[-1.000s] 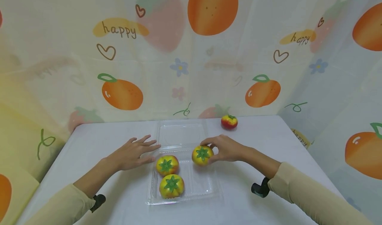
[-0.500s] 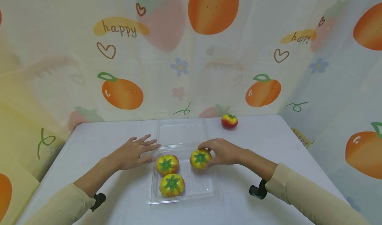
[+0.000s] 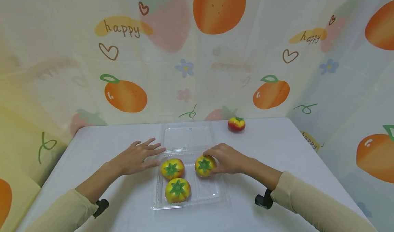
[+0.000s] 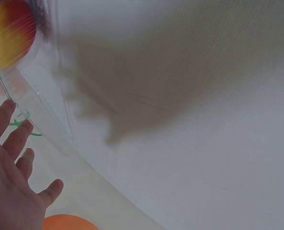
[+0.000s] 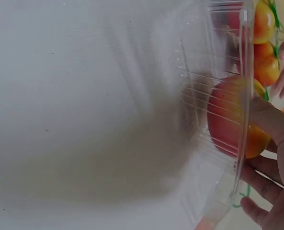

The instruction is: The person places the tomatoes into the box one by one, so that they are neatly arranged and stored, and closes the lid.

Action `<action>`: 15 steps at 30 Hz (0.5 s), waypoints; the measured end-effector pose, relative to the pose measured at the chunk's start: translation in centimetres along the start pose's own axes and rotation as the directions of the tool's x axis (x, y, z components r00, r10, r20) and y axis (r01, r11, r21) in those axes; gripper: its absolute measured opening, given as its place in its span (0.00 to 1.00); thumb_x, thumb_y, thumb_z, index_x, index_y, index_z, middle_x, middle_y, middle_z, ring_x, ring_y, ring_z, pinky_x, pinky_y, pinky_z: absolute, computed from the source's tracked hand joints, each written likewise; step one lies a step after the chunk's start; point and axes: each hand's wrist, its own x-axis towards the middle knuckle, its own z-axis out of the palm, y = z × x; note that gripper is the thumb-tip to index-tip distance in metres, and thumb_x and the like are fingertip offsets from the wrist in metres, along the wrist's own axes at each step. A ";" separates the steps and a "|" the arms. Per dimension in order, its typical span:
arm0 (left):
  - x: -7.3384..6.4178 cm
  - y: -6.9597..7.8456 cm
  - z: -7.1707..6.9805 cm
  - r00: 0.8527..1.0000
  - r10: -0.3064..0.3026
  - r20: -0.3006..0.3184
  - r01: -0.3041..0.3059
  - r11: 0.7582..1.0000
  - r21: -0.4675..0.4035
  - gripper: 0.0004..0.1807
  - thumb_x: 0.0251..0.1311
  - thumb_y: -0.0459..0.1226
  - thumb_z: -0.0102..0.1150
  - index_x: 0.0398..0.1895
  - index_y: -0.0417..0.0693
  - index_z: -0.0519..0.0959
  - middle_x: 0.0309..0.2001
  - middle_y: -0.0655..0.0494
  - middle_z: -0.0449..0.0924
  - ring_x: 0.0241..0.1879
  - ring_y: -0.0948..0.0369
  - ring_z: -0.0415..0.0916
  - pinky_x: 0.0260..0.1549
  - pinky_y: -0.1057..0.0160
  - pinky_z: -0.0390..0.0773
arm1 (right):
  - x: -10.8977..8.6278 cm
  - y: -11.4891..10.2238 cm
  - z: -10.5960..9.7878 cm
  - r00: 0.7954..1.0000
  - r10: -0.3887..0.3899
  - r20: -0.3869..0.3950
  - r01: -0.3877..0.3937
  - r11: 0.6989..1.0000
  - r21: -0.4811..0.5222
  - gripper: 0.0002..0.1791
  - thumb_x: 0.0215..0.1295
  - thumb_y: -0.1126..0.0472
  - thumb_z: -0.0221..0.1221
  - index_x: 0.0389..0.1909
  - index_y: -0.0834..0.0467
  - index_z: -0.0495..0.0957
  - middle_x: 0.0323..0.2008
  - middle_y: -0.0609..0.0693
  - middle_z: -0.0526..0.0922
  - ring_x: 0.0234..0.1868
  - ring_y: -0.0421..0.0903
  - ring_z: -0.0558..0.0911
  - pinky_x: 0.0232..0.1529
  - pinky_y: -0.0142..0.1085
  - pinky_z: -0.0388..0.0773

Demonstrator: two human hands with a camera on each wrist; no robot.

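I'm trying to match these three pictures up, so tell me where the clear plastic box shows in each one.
Head: the clear plastic box lies open, around and below the centre.
Left wrist: part of the box shows at the upper left.
Right wrist: the box runs down the right side from the top edge.
Shared landmark: the left hand, at least partly visible in all three.

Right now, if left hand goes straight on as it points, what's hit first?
Left hand would likely meet the box first, at its left edge near the hinge. Fingertips overlap that edge in the head view; whether they touch, I can't tell.
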 end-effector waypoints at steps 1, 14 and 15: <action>0.0 0.0 0.0 1.000 -0.001 0.000 0.001 1.000 0.000 0.30 0.70 0.57 0.50 0.69 0.54 0.73 0.68 0.48 0.71 0.73 0.41 0.56 0.61 0.28 0.60 | 0.0 0.0 0.1 1.000 0.000 0.001 0.000 1.000 -0.002 0.30 0.54 0.50 0.74 0.56 0.56 0.81 0.52 0.46 0.85 0.53 0.43 0.81 0.60 0.44 0.75; 0.0 0.0 0.0 1.000 -0.001 -0.003 0.001 1.000 0.007 0.30 0.69 0.56 0.51 0.69 0.53 0.73 0.68 0.48 0.72 0.73 0.41 0.56 0.61 0.28 0.61 | -0.4 0.1 0.5 1.000 -0.001 -0.008 0.001 1.000 0.008 0.30 0.54 0.50 0.74 0.57 0.56 0.80 0.51 0.48 0.83 0.53 0.45 0.81 0.59 0.44 0.76; 0.0 0.1 0.0 1.000 -0.001 -0.003 0.001 1.000 0.006 0.30 0.69 0.56 0.51 0.69 0.53 0.73 0.68 0.48 0.72 0.73 0.40 0.56 0.61 0.28 0.61 | -0.4 0.1 0.4 1.000 0.006 -0.003 -0.006 1.000 0.014 0.30 0.54 0.50 0.74 0.58 0.55 0.80 0.51 0.47 0.83 0.53 0.45 0.81 0.59 0.44 0.77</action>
